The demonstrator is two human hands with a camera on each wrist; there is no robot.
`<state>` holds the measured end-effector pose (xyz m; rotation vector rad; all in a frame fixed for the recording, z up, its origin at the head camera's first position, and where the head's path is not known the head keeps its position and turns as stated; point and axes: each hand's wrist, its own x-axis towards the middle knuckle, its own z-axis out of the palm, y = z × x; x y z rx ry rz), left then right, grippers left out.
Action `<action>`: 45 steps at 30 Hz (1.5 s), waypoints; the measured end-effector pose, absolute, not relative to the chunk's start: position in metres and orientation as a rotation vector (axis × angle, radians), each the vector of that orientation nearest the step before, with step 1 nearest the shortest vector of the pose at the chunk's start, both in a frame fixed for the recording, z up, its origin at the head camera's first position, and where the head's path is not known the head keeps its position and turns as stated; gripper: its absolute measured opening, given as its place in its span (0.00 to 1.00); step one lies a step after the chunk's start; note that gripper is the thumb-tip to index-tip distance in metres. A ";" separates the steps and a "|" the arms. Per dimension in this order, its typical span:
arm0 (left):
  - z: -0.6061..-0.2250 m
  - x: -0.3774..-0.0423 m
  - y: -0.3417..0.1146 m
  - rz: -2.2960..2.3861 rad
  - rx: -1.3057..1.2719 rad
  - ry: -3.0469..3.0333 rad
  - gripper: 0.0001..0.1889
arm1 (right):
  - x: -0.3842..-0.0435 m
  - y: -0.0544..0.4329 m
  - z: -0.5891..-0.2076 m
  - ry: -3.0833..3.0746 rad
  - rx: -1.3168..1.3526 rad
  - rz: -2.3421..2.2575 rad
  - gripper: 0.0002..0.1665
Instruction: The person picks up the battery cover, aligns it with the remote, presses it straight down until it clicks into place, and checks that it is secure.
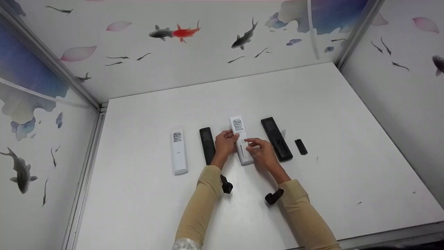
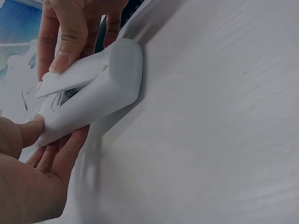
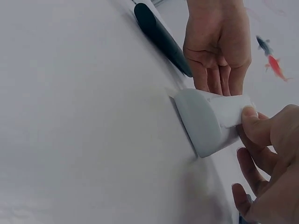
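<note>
A white remote control [image 1: 246, 160] lies back side up between the two hands, its printed label at the far end. My left hand [image 1: 225, 144] grips it by the sides, thumb on the near edge in the left wrist view. My right hand [image 1: 263, 152] pinches the white battery cover [image 2: 77, 75] between thumb and fingers. One end of that cover is raised at a slant, while its other end still meets the remote's rounded end. Through the gap, part of what looks like a battery [image 2: 70, 92] shows in the compartment.
Left of the hands lie a black remote [image 1: 206, 139] and another white remote [image 1: 180, 158]. To the right, a black remote [image 1: 271, 130] has its battery compartment uncovered, with a small black cover [image 1: 301, 147] beside it. Patterned walls enclose the white table [image 1: 138, 208].
</note>
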<state>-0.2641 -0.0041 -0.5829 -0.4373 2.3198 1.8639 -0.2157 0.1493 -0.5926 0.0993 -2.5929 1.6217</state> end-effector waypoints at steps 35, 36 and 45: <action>-0.586 -0.264 -0.004 1.910 -0.392 2.289 0.20 | -0.220 0.149 -0.597 -2.678 -0.171 1.810 0.26; -0.585 -0.265 -0.004 1.912 -0.390 2.286 0.20 | -0.220 0.149 -0.596 -2.682 -0.184 1.817 0.25; -0.585 -0.266 -0.004 1.910 -0.387 2.263 0.20 | -0.221 0.149 -0.597 -2.627 -0.227 1.917 0.25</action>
